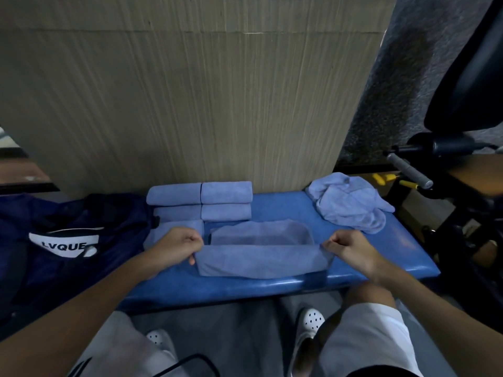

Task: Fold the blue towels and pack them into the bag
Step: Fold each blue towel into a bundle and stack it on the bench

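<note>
Evidently a fold is in hand: a blue towel [258,259] is laid flat across the near half of the counter [285,205], its near edge doubled over into a long band so that a straight crease can be set. The band's two ends are pinched, one by the left hand [179,244] at 9 o'clock of the towel and one by the right hand [347,247] at 3 o'clock. The fingers of both hands are curled tight on the cloth, knuckles up, and the towel lies directly between them, pulled taut, presumably so that slack is taken out ahead of the next fold. Folded towels [201,202] are stacked in tidy rows at 11 o'clock of the counter, against the wall panel [190,104], clear of the working space yet just beside the bag [81,227], which lies slumped at 9 o'clock, probably for an easy transfer. Crumpled towels [351,202] are heaped at 2 o'clock, near the right hand, and are judged to be awaiting folding.
</note>
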Motion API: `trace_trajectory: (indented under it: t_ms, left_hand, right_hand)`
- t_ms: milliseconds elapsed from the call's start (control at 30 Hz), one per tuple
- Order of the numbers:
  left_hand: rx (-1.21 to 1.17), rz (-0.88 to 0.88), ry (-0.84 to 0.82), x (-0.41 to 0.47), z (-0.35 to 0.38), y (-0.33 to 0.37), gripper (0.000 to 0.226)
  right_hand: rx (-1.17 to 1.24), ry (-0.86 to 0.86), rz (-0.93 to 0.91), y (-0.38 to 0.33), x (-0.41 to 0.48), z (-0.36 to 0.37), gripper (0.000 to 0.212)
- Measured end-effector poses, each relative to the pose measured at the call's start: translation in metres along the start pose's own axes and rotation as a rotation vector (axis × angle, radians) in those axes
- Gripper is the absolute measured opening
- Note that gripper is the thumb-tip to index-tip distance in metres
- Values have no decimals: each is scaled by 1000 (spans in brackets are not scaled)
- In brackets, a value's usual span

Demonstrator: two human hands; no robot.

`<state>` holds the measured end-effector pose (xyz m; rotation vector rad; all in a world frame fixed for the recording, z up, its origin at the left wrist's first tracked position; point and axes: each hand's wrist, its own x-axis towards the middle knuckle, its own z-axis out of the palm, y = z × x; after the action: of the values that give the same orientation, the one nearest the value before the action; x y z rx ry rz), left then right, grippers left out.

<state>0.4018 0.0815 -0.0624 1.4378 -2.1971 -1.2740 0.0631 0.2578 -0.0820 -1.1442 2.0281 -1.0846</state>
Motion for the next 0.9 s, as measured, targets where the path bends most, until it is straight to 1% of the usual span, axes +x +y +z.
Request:
trace_trajectory:
  t_ms: [67, 133, 200, 300, 367, 433, 467, 500, 567, 600, 667, 733, 767, 833, 900]
  left_hand:
    - [10, -2, -18, 4, 5, -6, 19]
    - [11, 6, -33, 10, 13, -14, 20]
    - [16, 55, -52, 15, 24, -24, 17]
    - [128, 116, -109, 25, 44, -44, 18]
    - [208, 124, -131, 29, 55, -56, 11]
    - [265, 168, -89, 34, 60, -64, 22]
    - [278, 182, -59, 36, 60, -66, 27]
    - [288, 191, -39, 39, 60, -67, 26]
    - [300, 208, -2, 45, 59, -66, 13]
    - [300, 230, 29, 50, 59, -64, 11]
    - [322, 298, 100, 61, 60, -58, 16]
    - [329, 347, 166, 77, 59, -51, 12]
    - [330, 356, 191, 86, 59, -48, 9]
    - [374, 387, 208, 105, 60, -45, 10]
    - [476, 411, 195, 121, 62, -45, 16]
  right_hand:
    - [7, -38, 21, 7, 1, 4, 32]
    - [36, -61, 42, 12, 2, 10, 27]
    - [25, -103, 68, 17, 3, 20, 28]
    - [-80, -176, 92, 29, 8, 39, 31]
    - [-158, -232, 95, 33, 9, 47, 30]
    - [-190, -251, 82, 36, 13, 52, 31]
    - [-200, -243, 73, 37, 15, 52, 34]
    - [-210, -233, 60, 39, 19, 52, 37]
    - [-225, -175, 30, 42, 28, 52, 37]
    - [-219, -120, 9, 43, 34, 53, 33]
    - [-202, 18, -32, 42, 48, 55, 21]
    - [-151, 127, -41, 40, 65, 58, 12]
    - [-115, 150, -17, 41, 75, 59, 13]
    - [-79, 152, 41, 44, 90, 63, 28]
    - [-89, 130, 59, 50, 102, 67, 37]
